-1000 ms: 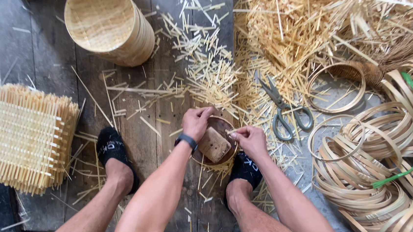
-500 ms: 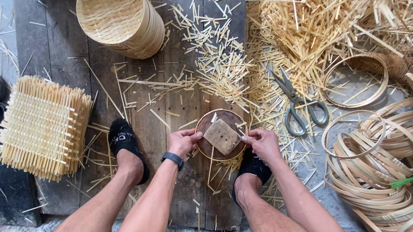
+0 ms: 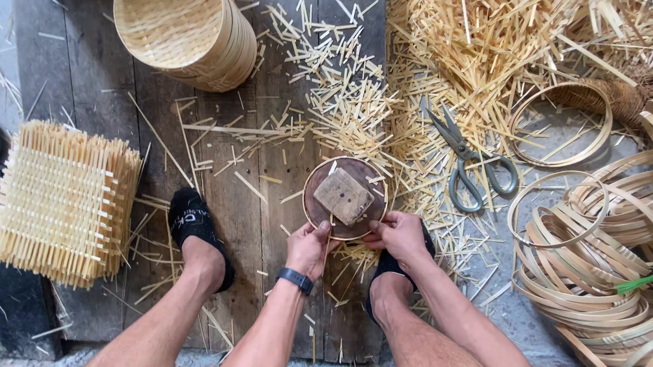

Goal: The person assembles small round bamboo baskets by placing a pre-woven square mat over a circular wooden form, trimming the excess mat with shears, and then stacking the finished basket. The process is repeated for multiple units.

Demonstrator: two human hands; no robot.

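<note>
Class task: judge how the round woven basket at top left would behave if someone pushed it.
The basket lies on its side, so it would probably roll. Thin woven strips suggest it is light and somewhat springy, likely not fragile.

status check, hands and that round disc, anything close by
Left hand and right hand both grip the round disc at its near rim. Scissors lie right, apart.

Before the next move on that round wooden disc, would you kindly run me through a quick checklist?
1. Left hand on the dark round wooden disc: ok, at its near rim.
2. Right hand at the rim: ok.
3. Small square wooden block sits on the disc: ok.
4. Grey metal scissors away from both hands: ok.
5. Thin bamboo strip pinched in fingers: cannot tell.
</note>
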